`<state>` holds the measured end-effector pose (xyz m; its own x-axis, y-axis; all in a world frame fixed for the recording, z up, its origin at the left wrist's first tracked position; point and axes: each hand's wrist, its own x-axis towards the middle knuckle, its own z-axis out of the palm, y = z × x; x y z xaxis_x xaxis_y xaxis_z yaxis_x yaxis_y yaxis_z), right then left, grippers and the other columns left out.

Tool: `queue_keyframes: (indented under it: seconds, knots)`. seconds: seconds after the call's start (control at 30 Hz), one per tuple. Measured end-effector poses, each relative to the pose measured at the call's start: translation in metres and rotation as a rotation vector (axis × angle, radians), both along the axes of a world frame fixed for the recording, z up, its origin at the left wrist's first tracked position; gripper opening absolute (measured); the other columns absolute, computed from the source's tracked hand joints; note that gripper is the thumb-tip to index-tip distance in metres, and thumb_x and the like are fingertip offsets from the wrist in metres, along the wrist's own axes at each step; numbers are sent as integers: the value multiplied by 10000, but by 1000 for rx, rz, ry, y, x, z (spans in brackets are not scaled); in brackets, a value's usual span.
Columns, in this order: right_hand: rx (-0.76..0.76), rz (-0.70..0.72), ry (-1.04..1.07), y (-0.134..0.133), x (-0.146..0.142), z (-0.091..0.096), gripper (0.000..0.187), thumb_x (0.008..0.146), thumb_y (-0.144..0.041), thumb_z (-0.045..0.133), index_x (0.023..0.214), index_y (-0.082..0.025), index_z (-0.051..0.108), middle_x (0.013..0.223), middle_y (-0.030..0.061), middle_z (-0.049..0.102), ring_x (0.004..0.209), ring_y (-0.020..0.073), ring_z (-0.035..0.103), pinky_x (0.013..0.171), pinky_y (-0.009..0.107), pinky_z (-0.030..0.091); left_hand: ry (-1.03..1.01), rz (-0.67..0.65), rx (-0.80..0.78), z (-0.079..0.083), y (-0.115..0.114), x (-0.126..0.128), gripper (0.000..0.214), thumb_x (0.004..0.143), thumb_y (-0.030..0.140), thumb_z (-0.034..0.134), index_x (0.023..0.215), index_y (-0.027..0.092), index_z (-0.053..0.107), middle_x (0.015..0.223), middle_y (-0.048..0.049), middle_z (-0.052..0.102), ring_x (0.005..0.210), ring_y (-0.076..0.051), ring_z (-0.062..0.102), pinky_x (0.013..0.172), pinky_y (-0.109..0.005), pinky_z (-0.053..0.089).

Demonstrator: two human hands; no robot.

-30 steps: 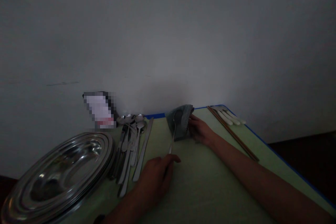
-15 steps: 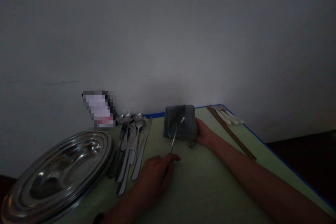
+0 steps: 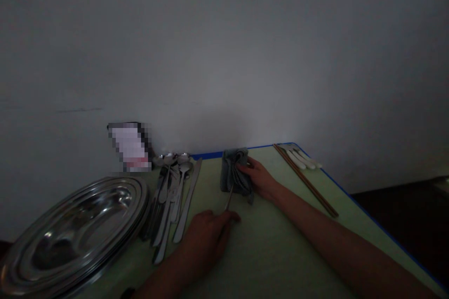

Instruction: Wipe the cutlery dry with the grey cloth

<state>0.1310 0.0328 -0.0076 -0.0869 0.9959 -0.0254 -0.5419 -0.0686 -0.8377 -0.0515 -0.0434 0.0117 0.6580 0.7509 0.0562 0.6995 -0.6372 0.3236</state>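
A metal spoon (image 3: 229, 197) is gripped by its handle in my left hand (image 3: 210, 236), low over the table and pointing away from me. The spoon's bowl is hidden inside a folded grey-green cloth (image 3: 228, 173). My right hand (image 3: 257, 177) closes on the cloth from the right side, thumb on the near face, pressing the folds around the spoon. To the left of my left hand lies a bunch of metal spoons, forks and knives (image 3: 171, 201), partly overlapping.
A stack of shiny metal plates (image 3: 140, 196) stands at the left of the green table (image 3: 273, 261). A blurred-out phone-like device (image 3: 129, 147) leans on the wall (image 3: 224, 56). At the right lie chopsticks (image 3: 305, 180) and several white-handled forks (image 3: 296, 160). Blue edging (image 3: 372, 217) borders the table.
My right hand has folded the cloth over the spoon's bowl, which lay visible against it before. The right hand has shifted a little left; the left hand keeps its hold on the handle.
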Motion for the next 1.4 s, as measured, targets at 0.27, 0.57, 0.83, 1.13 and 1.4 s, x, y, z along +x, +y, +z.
queue_keyframes:
  seconds: [0.27,0.57,0.83,1.13,1.4]
  knots:
    - [-39,-151,92,-2,-6,4,238,629,-248,688,842,-203,592,757,-9,681,734,152,632,741,307,493,-48,-45,-75,-1,4,-3,293,875,234,354,1039,263,594,792,-30,655,739,-192,606,716,-321,451]
    - [-149,-227,220,4,-2,2,94,796,-243,514,850,-209,583,789,0,683,871,160,620,812,333,477,-169,-102,-168,10,-1,-5,247,876,281,396,1039,260,582,840,-11,650,767,-167,589,750,-309,434]
    - [-64,-163,165,5,2,0,189,674,-218,653,850,-199,584,761,-3,677,837,168,625,781,317,490,-232,-260,-235,10,1,-7,209,890,256,416,1038,244,563,935,-12,631,856,-150,567,802,-281,401]
    - [-59,-22,137,4,6,0,270,611,-164,697,845,-184,563,739,5,671,723,162,638,715,313,508,-299,-179,-282,3,3,-6,203,885,251,433,1060,232,534,939,-14,615,845,-142,564,766,-250,417]
    - [-77,-130,122,2,0,4,368,602,-87,641,922,-223,522,724,-36,660,640,147,624,681,330,517,-283,-147,-280,6,3,-5,197,884,252,423,1035,230,549,943,-8,615,841,-139,560,770,-260,415]
